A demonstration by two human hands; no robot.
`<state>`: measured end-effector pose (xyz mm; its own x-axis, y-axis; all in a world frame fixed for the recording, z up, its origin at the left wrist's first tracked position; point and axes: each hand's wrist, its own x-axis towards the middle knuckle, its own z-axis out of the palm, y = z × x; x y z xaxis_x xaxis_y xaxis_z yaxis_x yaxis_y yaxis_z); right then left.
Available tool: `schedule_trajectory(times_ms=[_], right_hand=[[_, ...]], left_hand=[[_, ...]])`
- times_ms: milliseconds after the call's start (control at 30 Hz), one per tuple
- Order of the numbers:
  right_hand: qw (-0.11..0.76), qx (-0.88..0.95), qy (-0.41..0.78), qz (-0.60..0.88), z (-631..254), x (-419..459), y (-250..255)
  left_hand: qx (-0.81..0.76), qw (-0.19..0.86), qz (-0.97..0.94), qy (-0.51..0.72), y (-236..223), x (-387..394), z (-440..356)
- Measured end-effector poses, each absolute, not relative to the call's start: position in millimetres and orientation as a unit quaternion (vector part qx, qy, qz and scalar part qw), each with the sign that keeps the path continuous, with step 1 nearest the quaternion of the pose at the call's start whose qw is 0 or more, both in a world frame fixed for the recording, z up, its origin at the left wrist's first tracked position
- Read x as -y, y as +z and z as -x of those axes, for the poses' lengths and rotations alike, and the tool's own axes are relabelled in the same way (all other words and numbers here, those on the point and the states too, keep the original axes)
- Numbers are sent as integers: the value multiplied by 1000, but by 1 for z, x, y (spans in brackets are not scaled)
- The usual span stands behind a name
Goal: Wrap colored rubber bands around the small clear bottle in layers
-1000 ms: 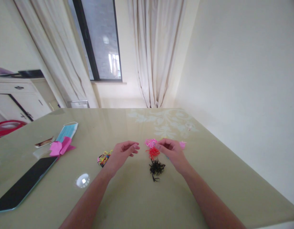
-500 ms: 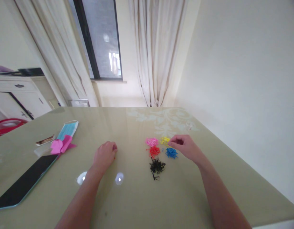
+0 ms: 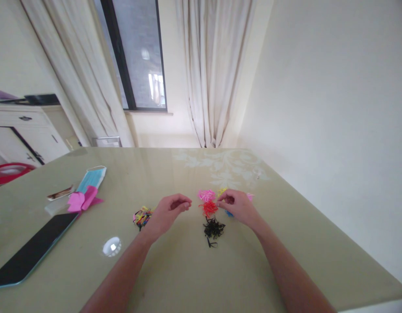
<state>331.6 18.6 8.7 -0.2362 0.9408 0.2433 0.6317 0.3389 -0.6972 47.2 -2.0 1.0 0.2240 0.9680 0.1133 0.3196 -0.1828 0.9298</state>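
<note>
Small piles of what look like little rubber bands lie on the table, sorted by colour: pink (image 3: 206, 195), red (image 3: 209, 208), black (image 3: 214, 228), yellow (image 3: 222, 191) and blue (image 3: 229, 213). My right hand (image 3: 240, 209) partly covers the yellow and blue ones; its thumb and finger are pinched together at the red pile's right edge. Left of the piles, my left hand (image 3: 166, 213) hovers with fingertips closed. What either pinch holds is too small to make out. A mixed-colour heap (image 3: 142, 217) sits just behind my left wrist.
To the left lie a dark phone-like slab (image 3: 34, 250), a pink paper piece (image 3: 85, 199) and a blue face mask (image 3: 92, 179). A clear round dome-like object or reflection (image 3: 112, 246) shows near my left forearm. A wall (image 3: 334, 108) borders the table's right side.
My left hand has moved right toward the piles, uncovering the mixed-colour heap. My right hand has shifted left from the yellow pile to the red one, exposing something pink behind it.
</note>
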Motion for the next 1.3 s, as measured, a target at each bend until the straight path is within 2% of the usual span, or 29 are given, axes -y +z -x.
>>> schedule_trajectory(times_ms=[133, 433, 500, 567, 700, 733, 800, 867, 1000, 1167, 1233, 1300], right_hand=[[356, 757, 309, 453, -297, -4, 5], [383, 751, 329, 425, -283, 1, -3], [396, 731, 363, 420, -287, 1, 1], [439, 681, 411, 418, -294, -1, 7], [573, 559, 430, 416, -318, -4, 23], [594, 542, 426, 415, -323, -5, 26], [617, 522, 419, 413, -330, -6, 31], [624, 518, 411, 416, -334, -7, 33], [586, 557, 336, 483, -340, -16, 26], [440, 650, 107, 610, -349, -38, 2], [375, 667, 55, 642, -351, -44, -6], [338, 670, 34, 660, -350, -44, -9]], left_hand=[[-456, 465, -655, 383, 3, 11, -60], [-397, 565, -606, 394, -5, 15, -70], [-405, 553, -620, 381, -3, 14, -68], [-466, 463, -667, 352, 2, 13, -60], [-698, 61, -688, 188, 8, 12, -31], [-727, 2, -675, 127, 8, 13, -24], [-756, -35, -653, 34, 5, 13, -13], [-759, -20, -651, -6, 2, 13, -6], [-755, 6, -656, 6, -1, 11, -4], [-747, -17, -659, 83, -2, 3, -4], [-724, 44, -664, 181, -3, -3, -5], [-667, 155, -659, 312, -4, -7, -9]])
